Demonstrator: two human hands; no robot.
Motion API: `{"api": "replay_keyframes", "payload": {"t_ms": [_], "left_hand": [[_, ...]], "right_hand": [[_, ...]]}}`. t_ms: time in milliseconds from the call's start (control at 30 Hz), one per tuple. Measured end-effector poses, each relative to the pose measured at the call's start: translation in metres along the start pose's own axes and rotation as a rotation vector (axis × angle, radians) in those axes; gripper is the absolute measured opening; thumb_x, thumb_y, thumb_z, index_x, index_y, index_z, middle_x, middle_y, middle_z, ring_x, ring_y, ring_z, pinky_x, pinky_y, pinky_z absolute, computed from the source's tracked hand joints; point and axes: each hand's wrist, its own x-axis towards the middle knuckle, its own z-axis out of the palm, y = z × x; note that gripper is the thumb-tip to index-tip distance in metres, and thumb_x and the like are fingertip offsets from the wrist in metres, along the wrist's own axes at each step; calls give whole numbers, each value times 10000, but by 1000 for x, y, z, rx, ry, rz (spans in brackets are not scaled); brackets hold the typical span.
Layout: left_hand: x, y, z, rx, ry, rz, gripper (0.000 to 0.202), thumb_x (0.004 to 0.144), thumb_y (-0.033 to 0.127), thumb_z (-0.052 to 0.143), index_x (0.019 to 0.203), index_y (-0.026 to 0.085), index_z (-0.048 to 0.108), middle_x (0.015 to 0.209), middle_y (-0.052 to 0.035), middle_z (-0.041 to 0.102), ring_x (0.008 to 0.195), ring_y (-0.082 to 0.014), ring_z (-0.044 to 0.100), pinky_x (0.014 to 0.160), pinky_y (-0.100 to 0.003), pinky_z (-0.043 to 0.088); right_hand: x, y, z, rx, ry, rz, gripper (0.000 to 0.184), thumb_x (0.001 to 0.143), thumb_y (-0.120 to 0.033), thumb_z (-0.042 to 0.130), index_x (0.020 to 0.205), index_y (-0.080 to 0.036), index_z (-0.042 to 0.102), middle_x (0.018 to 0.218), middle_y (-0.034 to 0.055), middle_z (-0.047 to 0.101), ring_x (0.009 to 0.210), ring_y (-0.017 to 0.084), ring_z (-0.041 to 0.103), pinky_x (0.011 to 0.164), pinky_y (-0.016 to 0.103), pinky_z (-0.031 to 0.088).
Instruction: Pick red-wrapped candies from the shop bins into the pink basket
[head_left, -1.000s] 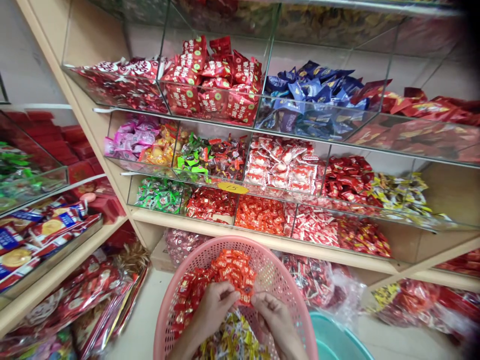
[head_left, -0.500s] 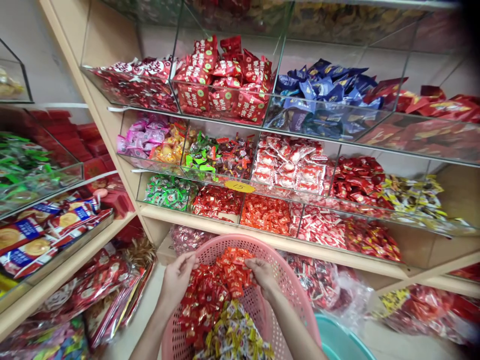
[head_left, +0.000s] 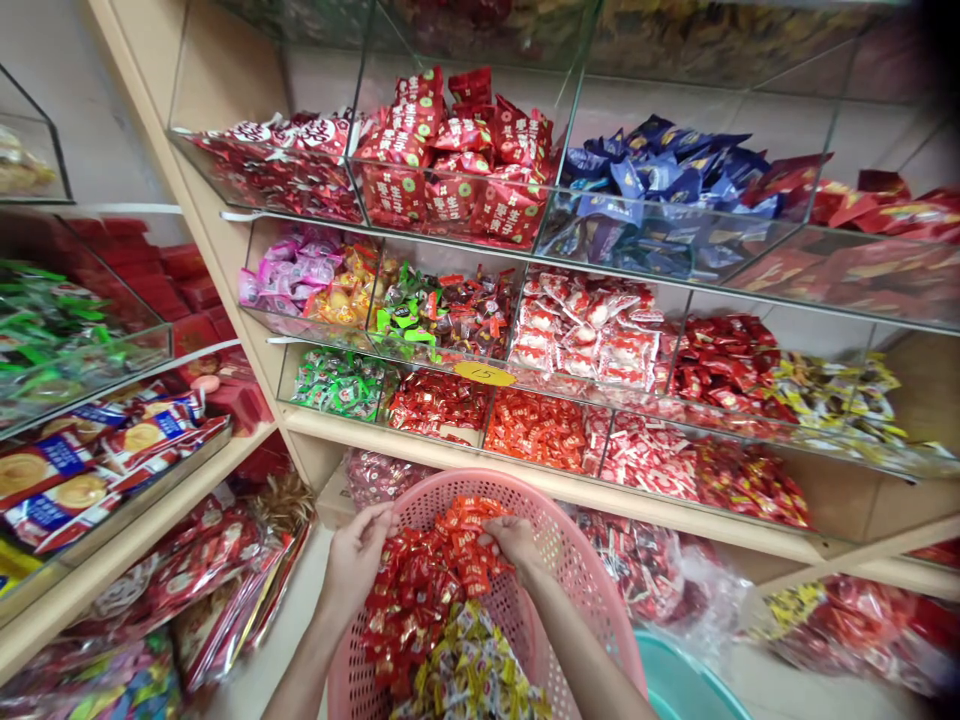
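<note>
A pink plastic basket with a perforated wall holds wrapped candies. Orange-wrapped candies lie at its far side, dark red shiny ones at the left, and yellow-and-white ones nearest me. My left hand is closed at the basket's left rim, fingers curled over the edge; their undersides are hidden. My right hand reaches in over the right side, its fingers pinched together on an orange-wrapped candy at the edge of that pile.
Shelves ahead carry glass bins of wrapped sweets, among them orange candies, blue packets and red packets. A yellow price tag hangs mid-shelf. A teal basin stands right of the basket; bagged goods lie under the shelf.
My right hand has shifted slightly left over the orange candies. My left hand stays at the rim. The whole view has drifted a little.
</note>
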Motion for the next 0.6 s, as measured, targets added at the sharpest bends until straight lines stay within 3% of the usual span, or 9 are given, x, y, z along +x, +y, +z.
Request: {"api": "replay_keyframes", "payload": {"t_ms": [233, 600], "left_hand": [[-2, 6, 0, 3, 9, -5, 420, 680, 452, 563, 939, 125, 609, 814, -72, 689, 776, -192, 648, 769, -317, 508], [-4, 9, 3, 70, 32, 86, 387, 684, 469, 561, 871, 142, 651, 750, -65, 696, 717, -193, 657, 690, -296, 528]], "right_hand": [[-2, -3, -4, 34, -85, 50, 204, 707, -212, 510, 510, -159, 523, 390, -47, 510, 269, 22, 305, 287, 145, 216], [-1, -13, 2, 32, -46, 45, 278, 721, -232, 525, 453, -163, 491, 308, -60, 425, 252, 26, 268, 294, 161, 196]]}}
